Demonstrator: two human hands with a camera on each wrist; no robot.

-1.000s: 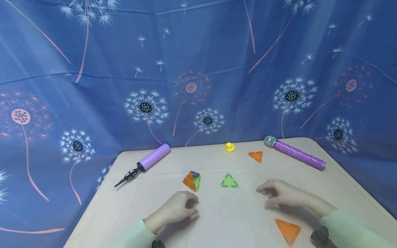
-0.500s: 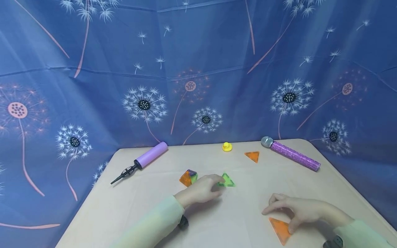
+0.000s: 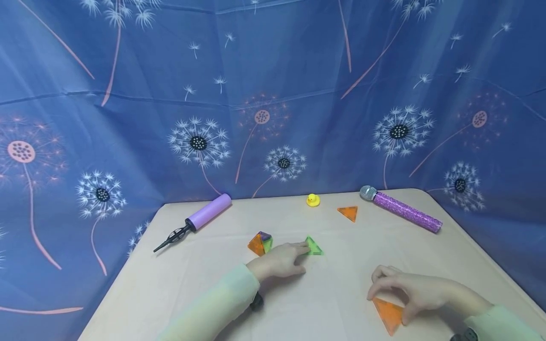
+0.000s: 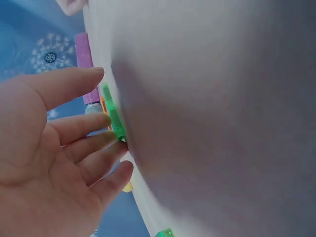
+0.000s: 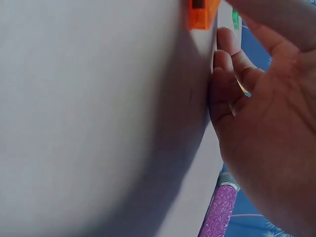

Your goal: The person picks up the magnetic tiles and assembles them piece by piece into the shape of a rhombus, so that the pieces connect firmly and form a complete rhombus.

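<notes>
My left hand (image 3: pixel 282 259) reaches to a green triangular magnetic tile (image 3: pixel 314 246) in the middle of the table. Its extended fingers (image 4: pixel 89 129) touch the tile, and the thumb stands apart from it. At the front right, my right hand (image 3: pixel 420 291) pinches a larger orange triangular magnetic tile (image 3: pixel 389 316) between thumb and index finger, at its edges. This orange tile (image 5: pixel 200 19) shows only partly in the right wrist view. Behind my left wrist stands a small shape built of orange, green and purple tiles (image 3: pixel 258 245).
A yellow rubber duck (image 3: pixel 313 200) and another orange triangular tile (image 3: pixel 348 213) sit toward the back. A glittery purple microphone (image 3: pixel 405 211) lies at the back right, a purple hand pump (image 3: pixel 209 211) at the back left. The table (image 3: pixel 179 279) meets a blue dandelion-print cloth (image 3: pixel 273 71).
My left hand has moved right and forward onto the green tile. My right hand has come back toward me and taken the front orange tile between thumb and index finger.
</notes>
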